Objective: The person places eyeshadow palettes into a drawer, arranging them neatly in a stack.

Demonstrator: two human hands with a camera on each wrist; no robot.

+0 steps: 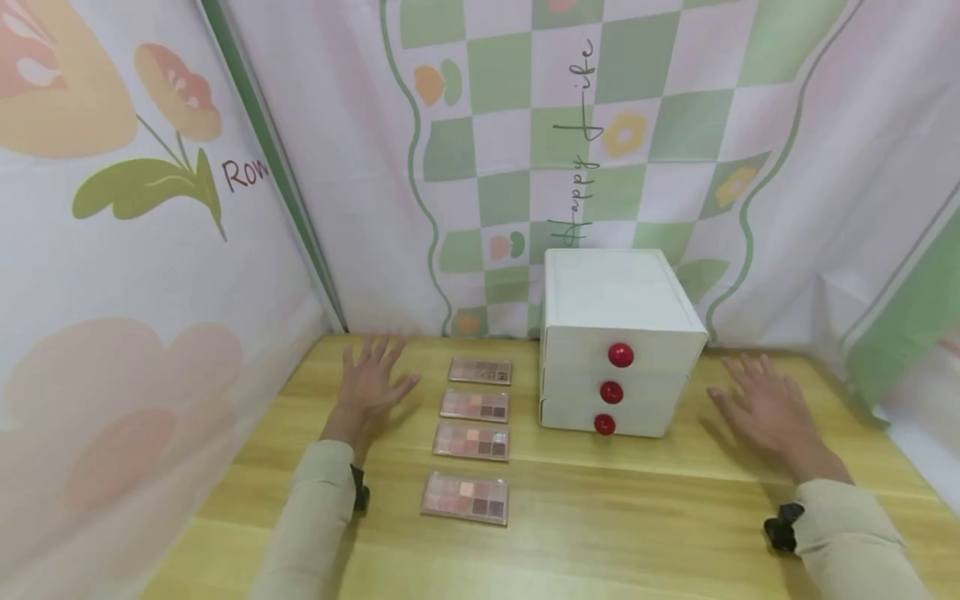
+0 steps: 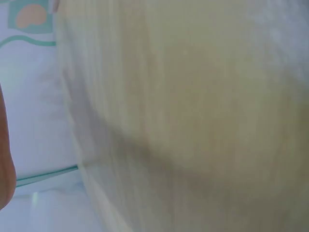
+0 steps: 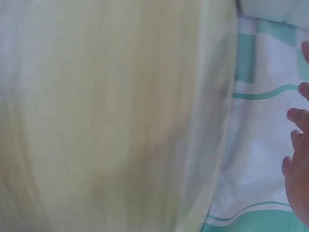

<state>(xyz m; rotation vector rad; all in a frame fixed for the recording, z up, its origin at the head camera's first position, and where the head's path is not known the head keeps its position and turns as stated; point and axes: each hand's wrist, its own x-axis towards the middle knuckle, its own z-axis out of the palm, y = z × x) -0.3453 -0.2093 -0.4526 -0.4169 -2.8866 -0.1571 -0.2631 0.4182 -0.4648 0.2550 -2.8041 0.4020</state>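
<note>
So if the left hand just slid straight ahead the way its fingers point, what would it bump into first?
Probably the curtain behind the table. The left hand lies flat, and no palette lies in that line.

White drawer box (image 1: 618,317), red knobs (image 1: 620,355); palettes (image 1: 471,441) seemingly pink-brown.

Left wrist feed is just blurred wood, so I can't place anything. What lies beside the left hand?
Observer: Four flat rectangular eyeshadow palettes in a row on the yellow wooden table, just right of the left hand.
Operator: Hand holding one?
Observer: No. It is open, fingers spread, apart from the palettes.
Operator: Right hand?
Observer: The right hand is open too, beside a white three-drawer box.
Operator: Drawers open?
Observer: All three look shut; each has a round red knob.
</note>
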